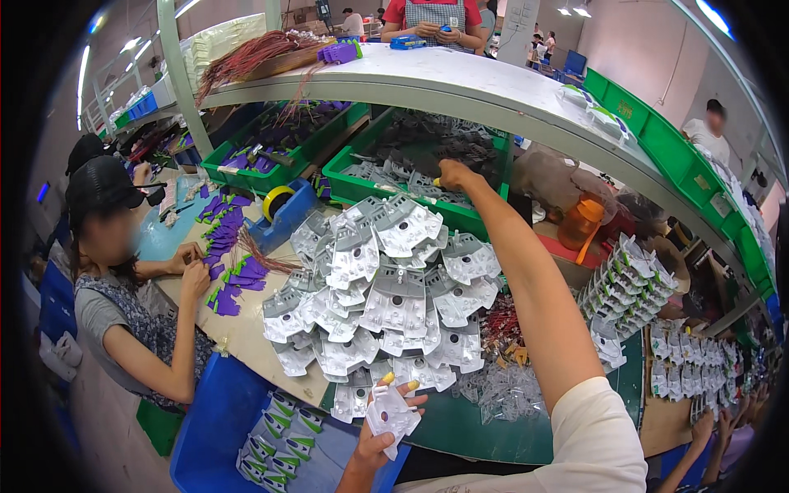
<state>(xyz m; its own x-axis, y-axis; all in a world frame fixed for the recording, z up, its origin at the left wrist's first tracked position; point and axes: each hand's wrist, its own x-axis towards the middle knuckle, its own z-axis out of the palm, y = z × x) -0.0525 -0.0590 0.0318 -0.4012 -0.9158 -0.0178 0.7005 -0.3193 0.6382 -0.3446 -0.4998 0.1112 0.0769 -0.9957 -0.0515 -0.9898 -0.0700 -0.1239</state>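
At 6 o'clock, the left hand (376, 442) pinches a white, fan-shaped plastic shell (394, 415) between thumb and fingers, apparently so its face is left clear. The right hand (458, 176) reaches toward 1 o'clock into a green plastic bin (467, 222) of grey plastic parts (376, 172); whether it grips one, I cannot tell. White-and-grey plastic shells (394, 300) overlap centrally, probably for easy reach. The held shell bears a small dark round spot.

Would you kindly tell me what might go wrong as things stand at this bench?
With the right hand at the green bin, its arm passes beside the high, uneven pile and might knock parts down. The left hand holds a white part near the edge of the table, so it could perhaps slip and drop.
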